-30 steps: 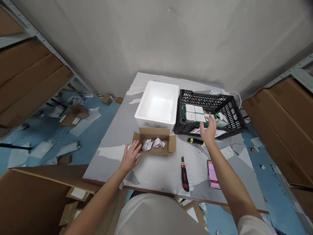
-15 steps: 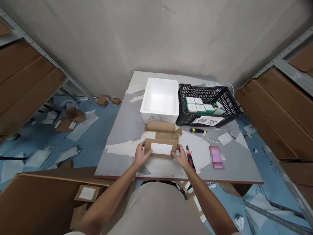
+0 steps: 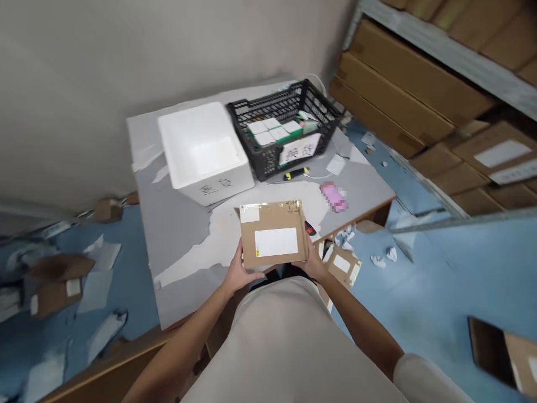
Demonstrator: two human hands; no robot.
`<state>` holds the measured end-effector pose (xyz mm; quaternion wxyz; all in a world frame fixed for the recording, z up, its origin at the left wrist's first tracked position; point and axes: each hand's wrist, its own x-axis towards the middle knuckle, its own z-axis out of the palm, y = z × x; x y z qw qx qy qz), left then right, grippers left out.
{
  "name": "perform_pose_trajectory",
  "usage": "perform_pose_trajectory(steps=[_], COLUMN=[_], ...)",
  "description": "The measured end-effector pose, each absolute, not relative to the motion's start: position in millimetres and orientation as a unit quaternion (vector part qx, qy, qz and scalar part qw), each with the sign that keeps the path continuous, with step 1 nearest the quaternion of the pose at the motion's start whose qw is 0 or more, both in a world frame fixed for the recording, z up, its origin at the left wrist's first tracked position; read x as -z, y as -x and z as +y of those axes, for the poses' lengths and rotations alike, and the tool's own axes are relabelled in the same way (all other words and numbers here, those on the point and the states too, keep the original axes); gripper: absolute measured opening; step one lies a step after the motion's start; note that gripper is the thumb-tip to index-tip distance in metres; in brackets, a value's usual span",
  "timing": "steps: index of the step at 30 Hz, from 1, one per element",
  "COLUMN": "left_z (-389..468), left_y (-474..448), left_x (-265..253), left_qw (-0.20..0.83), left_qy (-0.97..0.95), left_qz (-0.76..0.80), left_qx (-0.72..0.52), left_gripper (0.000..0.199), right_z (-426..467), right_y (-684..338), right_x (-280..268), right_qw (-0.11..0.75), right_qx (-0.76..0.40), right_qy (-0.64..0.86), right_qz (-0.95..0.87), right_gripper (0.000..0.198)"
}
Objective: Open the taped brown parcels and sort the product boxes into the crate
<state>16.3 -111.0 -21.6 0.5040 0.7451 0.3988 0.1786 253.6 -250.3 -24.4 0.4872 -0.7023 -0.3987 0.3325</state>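
A brown cardboard box (image 3: 274, 219) with a white label is held up near my body, over the table's front edge. My left hand (image 3: 240, 273) grips its left lower corner, thumb along the near edge. On the opposite side my right hand (image 3: 312, 260) holds the right lower corner. The box's flap looks folded down, with shiny tape along its far edge. Partly hidden behind the box's right side lies a red and black utility knife (image 3: 310, 228). Farther back on the table is a yellow and black cutter (image 3: 296, 173).
A white foam box (image 3: 210, 182) stands on the grey table (image 3: 184, 240), beside a black plastic crate (image 3: 268, 162) holding several white-and-green boxes. A blurred pink object (image 3: 334, 197) lies at the right. Cartons fill the shelf (image 3: 419, 112); paper and cardboard litter the blue floor (image 3: 419, 291).
The box was open on the table; now it appears closed and is lifted toward my body in both hands. My view has turned to the right.
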Motion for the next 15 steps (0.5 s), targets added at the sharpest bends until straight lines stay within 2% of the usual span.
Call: perform_pose_trajectory(steps=[1, 4, 7, 11, 15], left_z=[-114, -132, -161, -198, -230], left_y=[-31, -92, -160, -224, -254], left_x=[13, -5, -12, -6, 13], left_qw=[0.483, 0.437, 0.437, 0.481, 0.528], left_qy=[-0.759, -0.786, -0.824, -0.839, -0.823], left_qz=[0.398, 0.387, 0.296, 0.191, 0.178], left_qx=[-0.177, -0.202, -0.208, -0.171, -0.112], left_gripper=[0.121, 0.095, 0.085, 0.093, 0.085], right_z=[-269, -328, -374, -412, -433], right_y=[-258, -263, -259, -255, -259], right_x=[17, -2, -13, -19, -18], right_qw=[0.490, 0.490, 0.453, 0.407, 0.389], right_qx=[-0.284, -0.114, 0.006, 0.030, 0.024], right_qy=[0.735, 0.829, 0.884, 0.913, 0.917], right_qz=[-0.372, -0.243, -0.113, -0.005, 0.088], right_gripper=[0.100, 0.077, 0.078, 0.092, 0.083])
